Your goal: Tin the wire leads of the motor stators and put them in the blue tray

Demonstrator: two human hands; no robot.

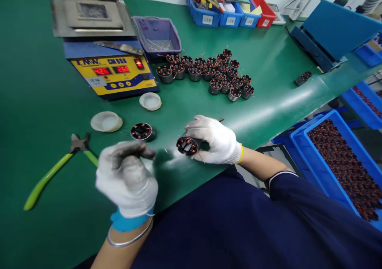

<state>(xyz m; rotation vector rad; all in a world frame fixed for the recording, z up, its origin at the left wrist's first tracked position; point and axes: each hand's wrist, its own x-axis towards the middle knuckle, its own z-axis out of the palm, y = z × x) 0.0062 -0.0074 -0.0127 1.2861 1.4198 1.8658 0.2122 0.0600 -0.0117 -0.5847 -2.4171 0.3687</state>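
My right hand (213,139), in a white glove, is closed around a motor stator (188,145) tilted on its side, its copper-wound end facing left. A thin dark tip (221,119) shows just beyond this hand; I cannot tell what it belongs to. My left hand (128,177), gloved and dirty on thumb and finger, is curled shut above the table edge. Whether something small sits in its fingers is hidden. Just beyond it another stator (142,132) stands upright on the green table. Cutting pliers (59,165) with green handles lie left of my left hand, partly behind it.
A solder pot (115,74) with red displays stands at back left, a knife (119,47) on it. Two shallow white dishes (106,121) sit before it. Several stators (209,72) cluster behind, near a purple bin (158,34). A blue crate (301,135) of parts stands right, below table level.
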